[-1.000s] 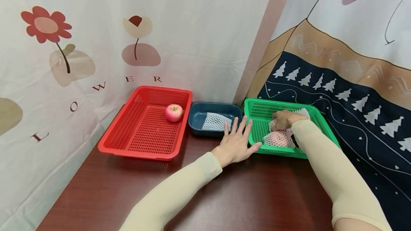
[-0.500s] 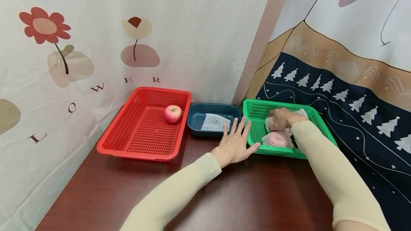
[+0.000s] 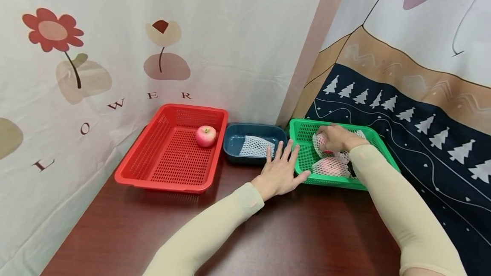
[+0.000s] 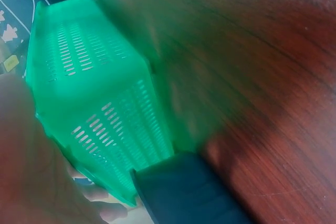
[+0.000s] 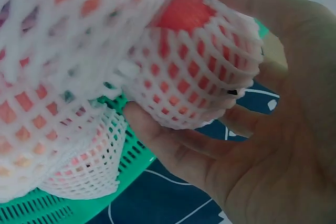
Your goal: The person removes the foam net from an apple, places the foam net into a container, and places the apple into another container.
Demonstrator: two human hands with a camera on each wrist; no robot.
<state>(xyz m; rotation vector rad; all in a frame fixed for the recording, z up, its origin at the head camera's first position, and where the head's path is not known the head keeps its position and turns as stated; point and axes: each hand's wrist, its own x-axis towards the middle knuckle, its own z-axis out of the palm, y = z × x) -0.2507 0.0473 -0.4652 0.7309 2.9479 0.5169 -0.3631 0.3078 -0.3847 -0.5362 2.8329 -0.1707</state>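
Note:
Inside the green basket [image 3: 303, 156], my right hand [image 3: 337, 138] grips an apple [image 5: 194, 72] in a white foam net. The right wrist view shows thumb and fingers curled round it, red skin bare at the net's open end. Other netted apples [image 3: 330, 167] lie beside it, partly behind the hand and sleeve. My left hand [image 3: 278, 176] has its fingers spread straight, over the near corner of the green basket and the front edge of a dark blue box [image 3: 234, 156]. An apple-less white foam net [image 3: 256, 146] lies in that box.
To the left stands a red basket [image 3: 176, 156] with one unwrapped apple [image 3: 206, 136] near its right wall. The containers stand in a row on a brown wooden table [image 3: 307, 233]. A printed curtain [image 3: 238, 46] hangs behind them.
My right hand has shifted slightly left and toward the back of the green basket, and the netted apple in it shows more. The left hand stays in place.

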